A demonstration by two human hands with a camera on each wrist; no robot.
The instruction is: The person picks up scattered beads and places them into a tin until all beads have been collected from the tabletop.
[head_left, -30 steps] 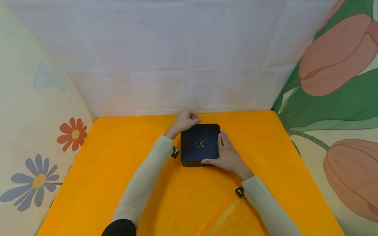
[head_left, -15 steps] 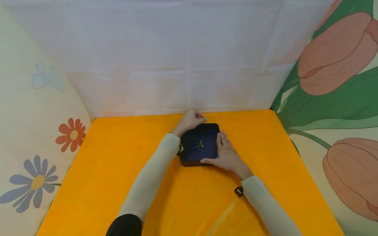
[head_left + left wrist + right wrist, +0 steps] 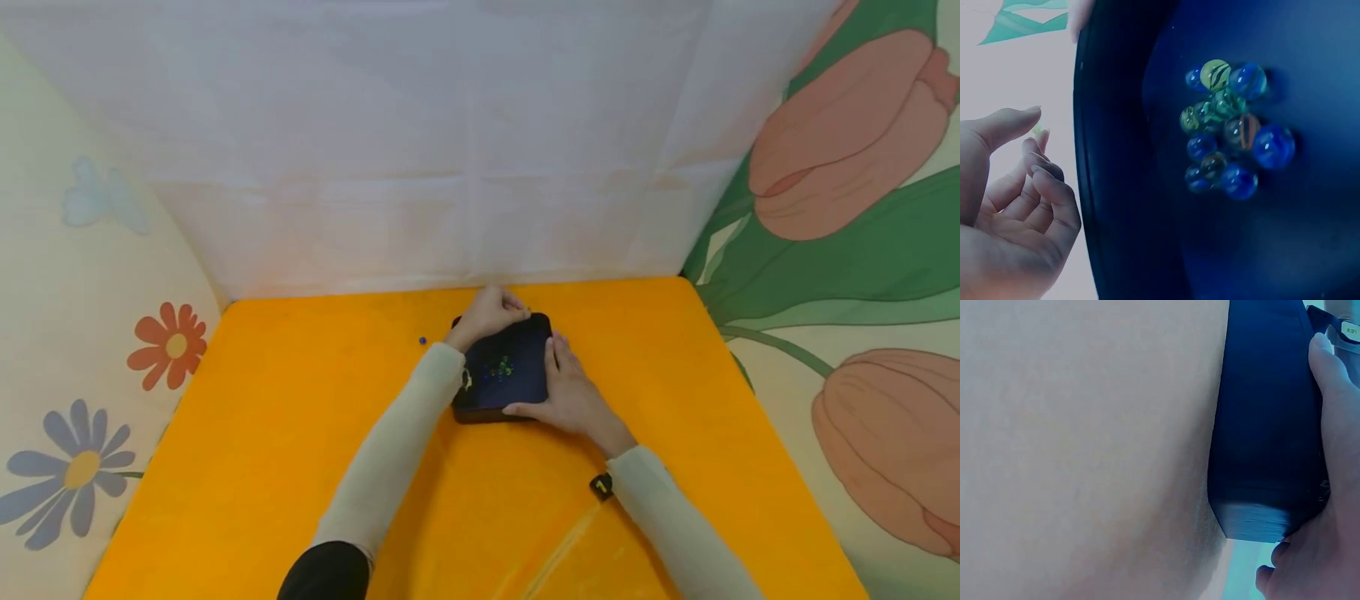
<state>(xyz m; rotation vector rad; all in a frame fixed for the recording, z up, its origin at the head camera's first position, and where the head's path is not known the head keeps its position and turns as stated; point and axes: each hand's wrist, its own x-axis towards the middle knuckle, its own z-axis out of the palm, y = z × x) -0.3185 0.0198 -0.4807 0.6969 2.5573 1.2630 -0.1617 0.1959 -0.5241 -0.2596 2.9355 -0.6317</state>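
A square black tray [image 3: 480, 415] lies on the yellow cloth, with several glass marbles [image 3: 1229, 125] in blue, green and brown-orange clustered inside. My left hand [image 3: 491, 312] is over the tray's far edge; thumb and fingertips pinch a small yellow-green marble [image 3: 1038, 129], mostly covered by the fingers. My right hand [image 3: 573, 393] grips the near right corner of the tray, fingers along the right side and thumb over the front edge. In the right wrist view, the same hand [image 3: 1338, 487] presses against the tray's dark outer wall [image 3: 1266, 412].
A single blue marble [image 3: 422, 340] lies on the yellow table cloth [image 3: 322, 367], left of the tray. Behind the table hangs a white sheet [image 3: 375, 167], and flower-printed cloths [image 3: 862, 292] close off both sides.
My left hand has moved right along the tray's far edge, still pinching. The blue marble on the cloth has come into view beside the left sleeve. The right hand holds its place.
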